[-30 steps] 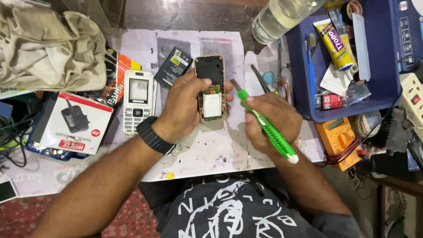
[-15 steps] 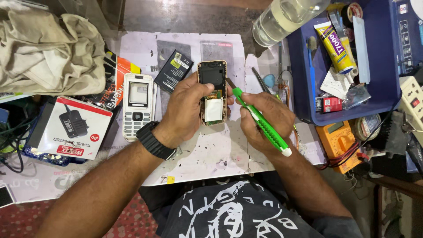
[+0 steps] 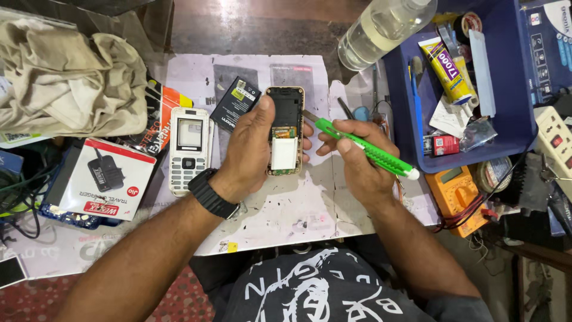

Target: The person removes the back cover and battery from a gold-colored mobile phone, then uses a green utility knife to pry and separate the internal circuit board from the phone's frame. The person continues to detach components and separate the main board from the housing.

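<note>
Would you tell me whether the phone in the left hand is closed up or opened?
Opened: the phone shows bare inner parts, and its white front cover lies apart on the mat.

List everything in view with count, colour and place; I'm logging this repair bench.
opened phone body: 1, black with gold rim, held in the left hand
utility knife: 1, green, in the right hand, blade at the phone's edge
phone front cover: 1, white, on the mat left of the hands
battery: 1, black, above the left hand
charger box: 1, white and red, far left
cloth: 1, beige, top left
bottle: 1, clear, top centre
bin: 1, blue, top right
glue tube: 1, yellow, in the bin
multimeter: 1, orange, below the bin
left hand: wristwatch worn
right hand: gripping the knife
</note>
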